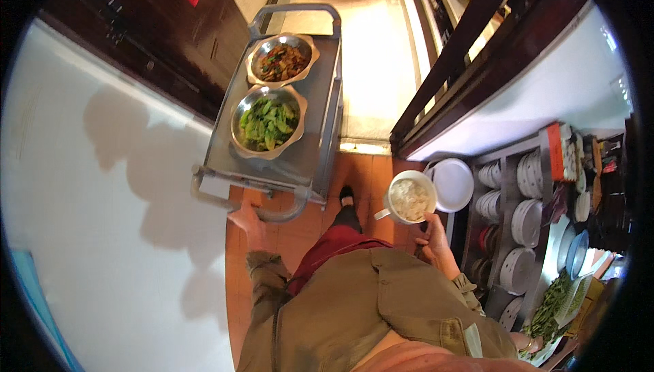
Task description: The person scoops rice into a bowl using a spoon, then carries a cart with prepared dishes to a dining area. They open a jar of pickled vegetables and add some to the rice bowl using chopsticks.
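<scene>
My left hand (249, 223) grips the near grey handle (286, 213) of a serving cart (317, 111). On the cart's top stand two metal bowls with scalloped rims. The nearer bowl (302, 116) holds cooked leafy greens (268, 124); the farther bowl (312, 55) holds a browned stir-fried dish (283, 62). My right hand (434, 241) holds a white container (389, 201) of cooked rice (410, 199) by its rim, thumb on the edge and other fingers partly hidden below. A white side handle (382, 213) sticks out to its left.
Ahead, a doorway threshold (365, 147) lies between dark wooden doors (173, 40). At right, a shelf rack (503, 183) holds stacked plates (526, 221), with a round white lid or tray (453, 185) beside it. Another person's hand (529, 342) is near leafy greens (552, 300). A white wall (127, 218) borders the left.
</scene>
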Motion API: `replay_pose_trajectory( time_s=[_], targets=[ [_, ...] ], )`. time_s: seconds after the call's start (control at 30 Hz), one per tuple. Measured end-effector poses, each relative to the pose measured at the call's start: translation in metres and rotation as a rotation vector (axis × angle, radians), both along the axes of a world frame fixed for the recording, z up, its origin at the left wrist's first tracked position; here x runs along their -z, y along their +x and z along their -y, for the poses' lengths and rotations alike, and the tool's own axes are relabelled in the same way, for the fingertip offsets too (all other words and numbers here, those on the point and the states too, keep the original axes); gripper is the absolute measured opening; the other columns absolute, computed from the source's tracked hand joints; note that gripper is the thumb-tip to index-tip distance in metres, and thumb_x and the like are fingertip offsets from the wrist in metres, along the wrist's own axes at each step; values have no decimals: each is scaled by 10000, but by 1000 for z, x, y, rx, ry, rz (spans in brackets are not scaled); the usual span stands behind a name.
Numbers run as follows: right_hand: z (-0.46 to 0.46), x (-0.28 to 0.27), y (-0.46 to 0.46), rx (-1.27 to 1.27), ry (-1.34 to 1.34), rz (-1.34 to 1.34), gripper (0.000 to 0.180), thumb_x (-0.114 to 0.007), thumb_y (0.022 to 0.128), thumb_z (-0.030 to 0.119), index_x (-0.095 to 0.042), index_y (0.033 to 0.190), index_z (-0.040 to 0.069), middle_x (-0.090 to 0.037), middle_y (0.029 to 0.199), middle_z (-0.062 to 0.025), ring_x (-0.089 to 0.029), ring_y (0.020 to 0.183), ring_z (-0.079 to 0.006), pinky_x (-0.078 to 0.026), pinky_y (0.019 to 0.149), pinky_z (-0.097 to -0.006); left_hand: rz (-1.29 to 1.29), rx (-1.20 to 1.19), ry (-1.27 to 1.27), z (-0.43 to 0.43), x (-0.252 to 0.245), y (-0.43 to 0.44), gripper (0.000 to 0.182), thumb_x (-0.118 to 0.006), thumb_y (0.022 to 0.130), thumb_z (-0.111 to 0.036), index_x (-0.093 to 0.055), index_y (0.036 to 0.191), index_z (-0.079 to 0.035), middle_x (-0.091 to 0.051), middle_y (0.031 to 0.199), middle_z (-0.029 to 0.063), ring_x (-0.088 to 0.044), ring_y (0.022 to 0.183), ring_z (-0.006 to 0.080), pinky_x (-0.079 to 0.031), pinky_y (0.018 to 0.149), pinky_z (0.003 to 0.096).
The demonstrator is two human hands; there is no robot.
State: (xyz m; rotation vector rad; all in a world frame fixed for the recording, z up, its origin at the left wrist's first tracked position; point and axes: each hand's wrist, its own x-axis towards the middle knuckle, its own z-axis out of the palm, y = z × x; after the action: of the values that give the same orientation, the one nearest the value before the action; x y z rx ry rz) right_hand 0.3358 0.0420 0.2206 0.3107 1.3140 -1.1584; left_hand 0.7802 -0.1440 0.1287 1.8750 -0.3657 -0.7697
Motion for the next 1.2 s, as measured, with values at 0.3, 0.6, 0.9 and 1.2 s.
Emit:
replay_pose_trajectory(
  time_s=[0.3, 0.6, 0.9, 1.2],
  targets=[
    [106, 20, -29, -167, -261, 169, 198, -570, 892, 282, -520, 952, 100, -437, 717, 34, -290, 480, -38, -202, 411, -189, -83, -18, -149, 82, -14, -77, 378, -627, 756, -5, -417, 1065, 52, -574, 770, 146, -553, 544, 238, -425, 453, 411],
    [174, 41, -47, -257, -267, 171, 286, -502, 939, 314, -554, 1001, 39, -373, 604, 57, -277, 451, -39, -206, 409, -202, -159, -86, -45, 157, 60, -78, 627, -625, 758, 35, -329, 1310, 49, -490, 1263, 248, -556, 600, 252, -484, 501, 397],
    [288, 61, -80, -214, -313, 138, 334, -576, 888, 350, -567, 1062, 65, -341, 543, 57, -268, 435, -58, -222, 404, -197, -228, -110, 58, 254, 138, -77, 614, -604, 770, 24, -267, 1283, 37, -539, 787, 189, -527, 519, 268, -450, 467, 441],
    [379, 73, -145, 3, -258, 201, 230, -637, 866, 249, -534, 999, 93, -476, 745, 44, -270, 439, -50, -218, 360, -196, -113, -275, -19, 355, 124, -172, 509, -591, 745, 41, -291, 1155, 15, -496, 681, 158, -529, 480, 262, -473, 437, 417]
  ],
)
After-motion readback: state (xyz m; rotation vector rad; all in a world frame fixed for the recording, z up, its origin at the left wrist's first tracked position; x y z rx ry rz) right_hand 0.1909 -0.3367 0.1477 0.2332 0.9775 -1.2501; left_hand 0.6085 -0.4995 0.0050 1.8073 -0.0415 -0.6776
